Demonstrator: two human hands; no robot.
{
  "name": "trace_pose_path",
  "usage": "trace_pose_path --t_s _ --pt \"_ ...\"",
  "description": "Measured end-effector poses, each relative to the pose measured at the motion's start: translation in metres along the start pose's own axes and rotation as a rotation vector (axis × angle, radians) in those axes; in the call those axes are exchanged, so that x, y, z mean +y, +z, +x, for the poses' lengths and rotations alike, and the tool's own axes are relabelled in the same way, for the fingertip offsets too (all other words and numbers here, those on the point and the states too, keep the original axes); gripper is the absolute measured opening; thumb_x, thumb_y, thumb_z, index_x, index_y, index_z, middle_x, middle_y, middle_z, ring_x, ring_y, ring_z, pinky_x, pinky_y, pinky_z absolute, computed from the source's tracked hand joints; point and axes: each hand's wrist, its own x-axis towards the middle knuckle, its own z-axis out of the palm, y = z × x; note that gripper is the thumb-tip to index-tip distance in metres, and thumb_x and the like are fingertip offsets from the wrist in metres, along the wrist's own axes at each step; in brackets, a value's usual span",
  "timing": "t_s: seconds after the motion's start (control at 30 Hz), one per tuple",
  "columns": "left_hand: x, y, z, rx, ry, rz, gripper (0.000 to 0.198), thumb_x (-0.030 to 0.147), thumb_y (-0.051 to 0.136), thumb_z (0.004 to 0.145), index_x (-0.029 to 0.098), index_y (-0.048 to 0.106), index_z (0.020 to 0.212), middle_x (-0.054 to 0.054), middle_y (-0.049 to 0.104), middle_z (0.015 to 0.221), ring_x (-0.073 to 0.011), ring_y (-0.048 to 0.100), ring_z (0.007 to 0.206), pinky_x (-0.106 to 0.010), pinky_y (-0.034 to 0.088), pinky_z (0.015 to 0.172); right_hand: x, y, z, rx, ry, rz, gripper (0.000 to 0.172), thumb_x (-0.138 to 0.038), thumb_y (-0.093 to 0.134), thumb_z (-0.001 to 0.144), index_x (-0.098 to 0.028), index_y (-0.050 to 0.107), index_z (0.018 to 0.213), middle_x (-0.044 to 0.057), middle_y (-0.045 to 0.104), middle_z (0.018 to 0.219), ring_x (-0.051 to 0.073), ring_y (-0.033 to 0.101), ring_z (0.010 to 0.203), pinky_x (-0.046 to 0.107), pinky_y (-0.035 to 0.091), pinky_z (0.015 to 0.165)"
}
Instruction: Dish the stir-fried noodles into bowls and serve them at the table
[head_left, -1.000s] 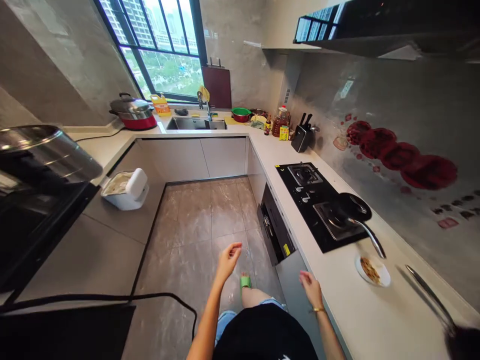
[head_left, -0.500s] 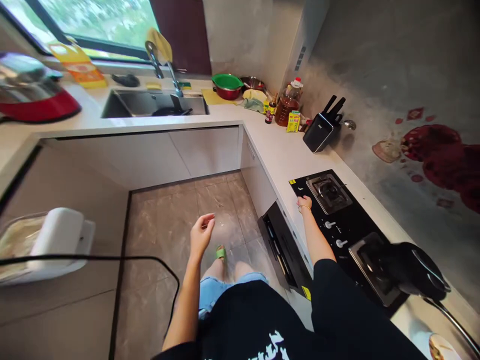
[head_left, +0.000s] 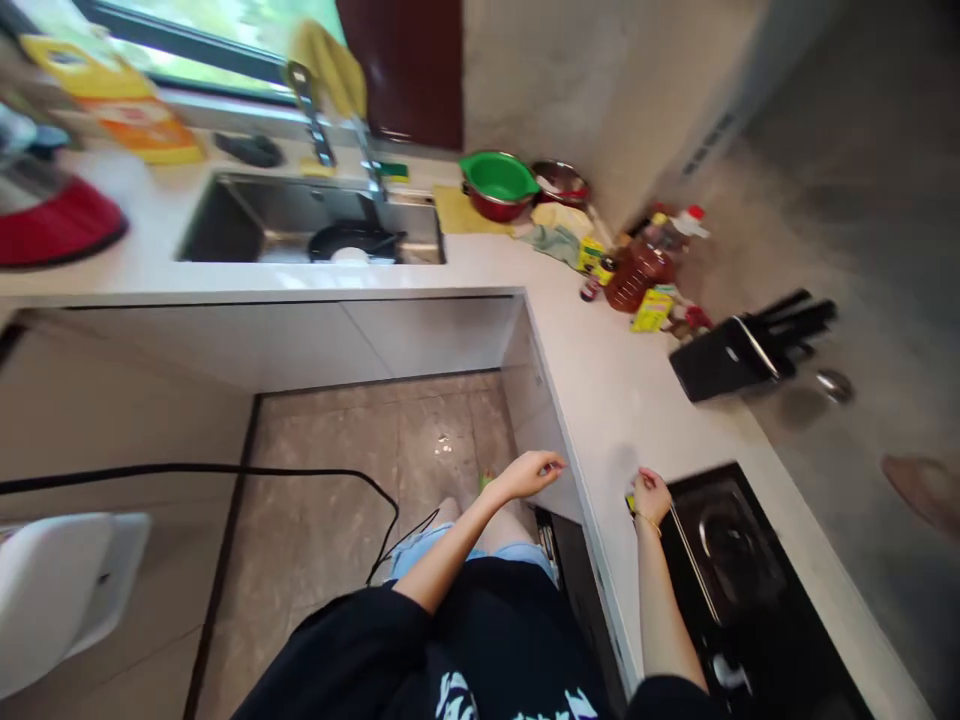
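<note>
My left hand [head_left: 534, 474] hangs in the air beside the right counter's front edge, its fingers curled loosely; whether anything is between them is too small to tell. Over the corner of the black gas stove [head_left: 787, 610] is my right hand [head_left: 651, 496], with a bracelet at the wrist and fingers drawn together; nothing can be made out in them. A yellow sticker on the stove's corner shows partly beside that hand. Bare white countertop [head_left: 600, 400] lies just beyond both hands.
A black knife block [head_left: 724, 360] stands near the wall, past an oil bottle [head_left: 645, 268]. The sink [head_left: 247, 225] holds a black pan [head_left: 352, 240]. A green basin [head_left: 499, 176] sits on the corner. A black cable [head_left: 300, 470] crosses the left side at waist height.
The view has moved nearer the sink and knife block. My left hand has swung right toward the counter edge. My right hand has shifted forward to the stove's corner.
</note>
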Motion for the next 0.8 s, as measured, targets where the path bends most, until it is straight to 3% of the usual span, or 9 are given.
trace_pose_path --t_s 0.1,0.23,0.3,0.4,0.5,0.6,0.7,0.8 --pt "-0.011 -0.081 0.025 0.264 -0.128 -0.025 0.026 0.025 0.053 0.084 0.018 0.071 0.102 -0.007 0.073 0.099 -0.0195 0.066 0.087 -0.028 0.05 0.079 -0.101 0.06 0.013 -0.059 -0.235 0.234 0.028 -0.039 0.059 0.076 -0.014 0.065 0.085 0.009 0.063 0.084 0.018 0.063 0.071 0.032 0.056 0.066" --pt "-0.027 -0.19 0.026 0.673 -0.249 -0.093 0.028 0.032 0.053 0.085 0.019 0.071 0.102 -0.007 0.073 0.101 -0.0207 0.065 0.093 -0.03 0.048 0.083 -0.274 0.154 0.003 -0.127 -0.686 0.427 0.02 -0.035 0.058 0.085 -0.016 0.066 0.087 0.008 0.059 0.09 0.018 0.061 0.087 0.033 0.055 0.075" --pt "-0.039 -0.242 0.019 0.833 -0.273 -0.112 0.027 0.034 0.055 0.084 0.019 0.071 0.099 -0.007 0.073 0.101 -0.0212 0.065 0.094 -0.031 0.048 0.085 -0.355 0.215 -0.006 -0.145 -0.844 0.507 0.017 -0.032 0.056 0.088 -0.017 0.065 0.09 0.007 0.058 0.092 0.018 0.06 0.088 0.035 0.054 0.078" --pt "-0.066 -0.323 0.007 0.973 -0.284 -0.135 0.028 0.037 0.057 0.082 0.019 0.071 0.099 -0.008 0.073 0.1 -0.0216 0.065 0.091 -0.032 0.048 0.084 -0.452 0.334 -0.019 -0.255 -1.01 0.553 0.018 -0.029 0.049 0.091 -0.019 0.064 0.097 0.008 0.059 0.096 0.019 0.059 0.095 0.037 0.051 0.087" --pt "-0.1 -0.412 0.002 1.08 -0.274 -0.211 0.029 0.038 0.058 0.081 0.018 0.07 0.099 -0.009 0.072 0.098 -0.0215 0.066 0.087 -0.034 0.049 0.082 -0.52 0.468 -0.027 -0.613 -1.106 0.286 0.031 -0.026 0.05 0.088 -0.016 0.06 0.117 0.014 0.059 0.116 0.023 0.056 0.111 0.038 0.047 0.094" --pt "-0.133 -0.502 0.009 1.191 -0.287 -0.306 0.03 0.036 0.06 0.078 0.016 0.069 0.097 -0.01 0.072 0.093 -0.0212 0.067 0.082 -0.037 0.05 0.084 -0.559 0.58 -0.024 -0.899 -1.067 -0.193 0.063 -0.025 0.059 0.081 -0.009 0.042 0.139 0.022 0.041 0.143 0.029 0.045 0.129 0.04 0.04 0.104" --pt "-0.157 -0.583 0.032 1.208 -0.303 -0.396 0.027 0.034 0.062 0.077 0.015 0.069 0.096 -0.011 0.072 0.092 -0.0213 0.068 0.084 -0.039 0.049 0.087 -0.586 0.651 -0.005 -0.883 -1.045 -0.447 0.073 -0.02 0.054 0.081 -0.004 0.028 0.147 0.023 0.024 0.155 0.031 0.026 0.142 0.043 0.028 0.113" --pt "-0.175 -0.644 0.07 1.172 -0.327 -0.513 0.024 0.03 0.064 0.077 0.014 0.069 0.094 -0.011 0.072 0.093 -0.0219 0.068 0.087 -0.039 0.049 0.09 -0.623 0.696 0.027 -0.762 -1.075 -0.514 0.071 -0.015 0.049 0.082 -0.001 0.026 0.148 0.022 0.019 0.157 0.03 0.017 0.145 0.045 0.022 0.115"
